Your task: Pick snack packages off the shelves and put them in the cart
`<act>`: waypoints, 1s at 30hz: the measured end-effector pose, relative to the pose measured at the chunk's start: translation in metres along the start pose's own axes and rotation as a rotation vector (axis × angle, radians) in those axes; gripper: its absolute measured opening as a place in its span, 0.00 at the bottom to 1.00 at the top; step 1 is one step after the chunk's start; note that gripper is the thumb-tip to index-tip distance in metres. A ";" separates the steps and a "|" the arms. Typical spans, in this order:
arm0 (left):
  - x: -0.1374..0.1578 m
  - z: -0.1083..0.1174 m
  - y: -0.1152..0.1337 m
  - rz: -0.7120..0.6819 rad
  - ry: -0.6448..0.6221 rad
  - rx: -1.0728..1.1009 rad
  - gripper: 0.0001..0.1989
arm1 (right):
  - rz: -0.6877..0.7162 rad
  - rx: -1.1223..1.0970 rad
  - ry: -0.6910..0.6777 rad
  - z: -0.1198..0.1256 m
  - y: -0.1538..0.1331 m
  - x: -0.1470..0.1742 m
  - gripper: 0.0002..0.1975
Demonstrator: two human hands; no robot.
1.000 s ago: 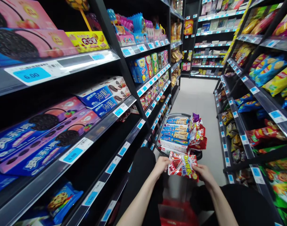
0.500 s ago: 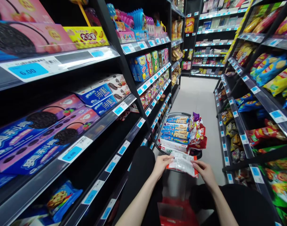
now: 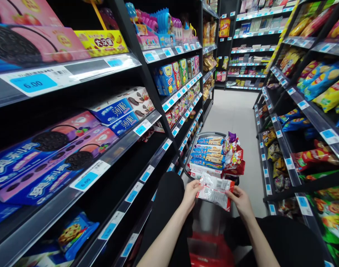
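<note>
Between my two hands is a red and white snack packet [image 3: 215,190], its printed back with a barcode turned up to me. My left hand [image 3: 192,193] pinches its left edge, and my right hand [image 3: 239,200] pinches the right edge. Just beyond the packet stands a basket [image 3: 189,151] on the floor, its dark rim partly showing. Inside it lie several blue cookie packs [image 3: 208,156] in a row, with a white and red pack [image 3: 205,171] on the near side. Red candy bags [image 3: 233,157] with a purple top lie at the basket's right side.
On the left, a shelf [image 3: 147,128] holds blue and pink biscuit boxes [image 3: 58,148] behind price tags. Chip bags [image 3: 322,83] fill the rack on the right. Grey aisle floor [image 3: 227,111] runs ahead to a back shelf [image 3: 249,52]. Something red [image 3: 210,250] is beneath me.
The packet has been tilted up so its printed back faces me more fully, and its barcode now shows. Both hands still hold its edges. The basket's contents look the same.
</note>
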State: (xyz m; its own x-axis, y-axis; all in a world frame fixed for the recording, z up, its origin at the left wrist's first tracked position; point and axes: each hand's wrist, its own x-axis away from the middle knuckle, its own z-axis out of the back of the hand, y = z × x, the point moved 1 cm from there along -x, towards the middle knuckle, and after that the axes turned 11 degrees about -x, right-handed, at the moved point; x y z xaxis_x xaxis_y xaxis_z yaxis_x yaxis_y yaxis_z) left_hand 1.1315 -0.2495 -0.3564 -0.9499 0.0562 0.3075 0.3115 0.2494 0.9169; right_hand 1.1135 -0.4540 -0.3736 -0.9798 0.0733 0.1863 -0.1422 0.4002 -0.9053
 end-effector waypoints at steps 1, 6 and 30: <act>0.001 -0.001 0.001 -0.009 -0.025 0.000 0.14 | 0.013 0.017 -0.009 0.001 0.001 0.000 0.21; 0.003 -0.004 0.002 -0.031 -0.112 -0.086 0.15 | 0.069 0.073 0.003 0.006 -0.001 0.001 0.18; 0.012 0.001 0.010 -0.349 0.139 -0.463 0.08 | 0.313 0.167 0.068 0.005 -0.019 0.012 0.04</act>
State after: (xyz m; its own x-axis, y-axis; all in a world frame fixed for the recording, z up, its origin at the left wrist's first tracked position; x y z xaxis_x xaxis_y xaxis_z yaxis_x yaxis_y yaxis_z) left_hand 1.1230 -0.2453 -0.3442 -0.9957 -0.0879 -0.0301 -0.0101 -0.2191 0.9757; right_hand 1.1040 -0.4651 -0.3555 -0.9687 0.2313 -0.0898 0.1365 0.1947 -0.9713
